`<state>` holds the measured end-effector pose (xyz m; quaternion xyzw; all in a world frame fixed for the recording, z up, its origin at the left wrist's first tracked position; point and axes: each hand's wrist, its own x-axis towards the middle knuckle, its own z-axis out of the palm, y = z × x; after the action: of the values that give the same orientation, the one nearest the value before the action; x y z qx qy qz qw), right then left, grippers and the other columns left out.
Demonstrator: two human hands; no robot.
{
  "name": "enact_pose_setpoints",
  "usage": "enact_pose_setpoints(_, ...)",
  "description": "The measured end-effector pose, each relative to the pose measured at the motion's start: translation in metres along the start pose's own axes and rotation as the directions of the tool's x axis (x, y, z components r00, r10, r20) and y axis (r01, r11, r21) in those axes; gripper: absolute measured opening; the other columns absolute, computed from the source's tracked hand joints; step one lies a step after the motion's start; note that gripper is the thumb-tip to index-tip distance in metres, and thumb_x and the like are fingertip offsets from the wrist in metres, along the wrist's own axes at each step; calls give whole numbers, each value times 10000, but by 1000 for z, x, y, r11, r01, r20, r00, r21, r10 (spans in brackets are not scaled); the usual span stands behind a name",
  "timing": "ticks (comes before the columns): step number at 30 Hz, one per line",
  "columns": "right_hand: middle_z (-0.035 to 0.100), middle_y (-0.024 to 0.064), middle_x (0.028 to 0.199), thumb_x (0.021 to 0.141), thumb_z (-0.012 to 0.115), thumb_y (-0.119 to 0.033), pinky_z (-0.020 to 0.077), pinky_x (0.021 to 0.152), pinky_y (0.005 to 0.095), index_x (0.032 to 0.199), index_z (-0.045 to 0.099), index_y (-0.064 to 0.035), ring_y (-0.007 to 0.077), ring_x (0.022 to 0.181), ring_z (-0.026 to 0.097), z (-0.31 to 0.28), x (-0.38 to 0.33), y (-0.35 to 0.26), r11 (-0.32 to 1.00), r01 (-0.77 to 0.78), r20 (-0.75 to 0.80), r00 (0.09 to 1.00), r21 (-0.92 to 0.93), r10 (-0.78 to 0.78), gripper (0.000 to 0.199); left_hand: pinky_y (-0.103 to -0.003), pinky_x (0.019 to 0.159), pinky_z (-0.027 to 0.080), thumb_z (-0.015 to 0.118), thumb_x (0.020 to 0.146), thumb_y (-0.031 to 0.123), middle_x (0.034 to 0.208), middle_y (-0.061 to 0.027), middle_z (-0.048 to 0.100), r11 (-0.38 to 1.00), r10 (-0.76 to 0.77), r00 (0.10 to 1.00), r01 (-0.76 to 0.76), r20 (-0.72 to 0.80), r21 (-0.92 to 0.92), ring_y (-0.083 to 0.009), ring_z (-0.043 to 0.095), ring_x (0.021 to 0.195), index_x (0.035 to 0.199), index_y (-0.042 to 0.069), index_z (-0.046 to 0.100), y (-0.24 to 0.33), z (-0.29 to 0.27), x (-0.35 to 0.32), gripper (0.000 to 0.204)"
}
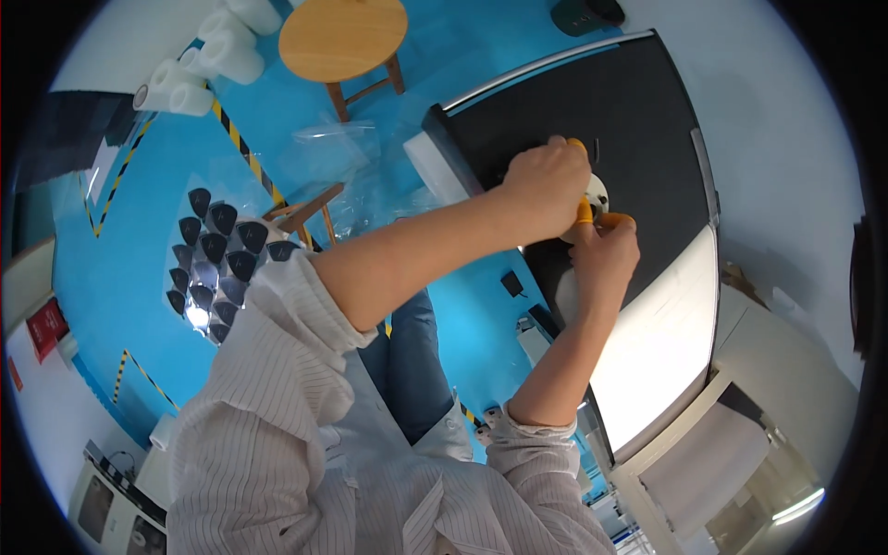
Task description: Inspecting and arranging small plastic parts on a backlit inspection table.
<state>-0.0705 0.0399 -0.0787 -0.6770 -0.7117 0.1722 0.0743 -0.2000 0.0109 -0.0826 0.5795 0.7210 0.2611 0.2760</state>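
Observation:
Over the black belt (555, 92) to my right, both of my hands are at a white round part (598, 188) with small dark spots on it. My left hand (548, 188) reaches across and is closed on it, covering much of its near side. From below, my right hand (606, 257) pinches at its lower edge, close to the left fingertips. Orange finger cots cover some fingertips on both hands. Whether the part rests on the belt or is lifted is hidden. A thin dark pin-like piece (597, 150) lies on the belt just past the hands.
A bright white panel (661, 342) adjoins the belt's near end. A round wooden stool (344, 37) stands on the blue floor, with white rolls (227, 55) beside it. Left of me are several dark-topped pieces in clear packing (215, 248). A dark bin (587, 16) stands far off.

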Motion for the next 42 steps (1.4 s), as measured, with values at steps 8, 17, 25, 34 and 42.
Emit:
enact_pose_setpoints(8, 597, 133, 713, 921, 496, -298, 489, 507, 262, 1068, 527, 36, 186, 549, 595, -27, -51, 26, 587, -12, 163, 965, 810, -205, 366, -358, 754, 503, 661, 728, 28, 1004, -216, 593, 820, -133, 976, 11, -172, -572, -340, 621, 897, 977, -32, 579, -37, 5, -73, 269)
enact_pose_setpoints(17, 540, 71, 835, 917, 540, -227, 468, 622, 320, 998, 492, -29, 204, 713, 560, 138, -132, 49, 467, -576, 741, 539, 671, -400, 219, -217, 518, 316, 440, 945, 78, 761, 17, 445, -419, -682, 716, -218, 147, -881, -71, 388, 599, 1061, 64, 505, -179, 94, -162, 134)
enact_pose_setpoints(25, 561, 87, 876, 868, 628, -156, 445, 796, 299, 1036, 469, 17, 204, 800, 565, 245, -56, 38, 737, 384, 492, 562, 556, -665, 289, -212, 518, 307, 483, 920, 78, 794, 14, 462, -440, -576, 806, -167, 134, -882, -70, 381, 635, 1024, 66, 521, -254, 140, -67, 111)
enact_pose_setpoints(34, 517, 142, 1033, 926, 541, -168, 405, 888, 321, 1091, 412, 7, 222, 965, 516, 250, -47, 45, 822, 349, 157, 875, 450, -457, 272, -203, 531, 289, 576, 899, 136, 753, 29, 464, -331, -516, 852, -104, 88, -938, -61, 365, 625, 1043, 62, 561, -257, 149, -94, 162)
enact_pose_setpoints(42, 598, 125, 974, 920, 562, -136, 508, 777, 314, 1048, 432, 2, 166, 846, 598, 243, -84, 55, 682, 82, 149, 950, 727, -273, 229, -202, 553, 327, 632, 883, 184, 790, 37, 509, -251, -518, 831, 78, 202, -965, -54, 415, 633, 1020, 79, 604, -247, 204, -84, 175)
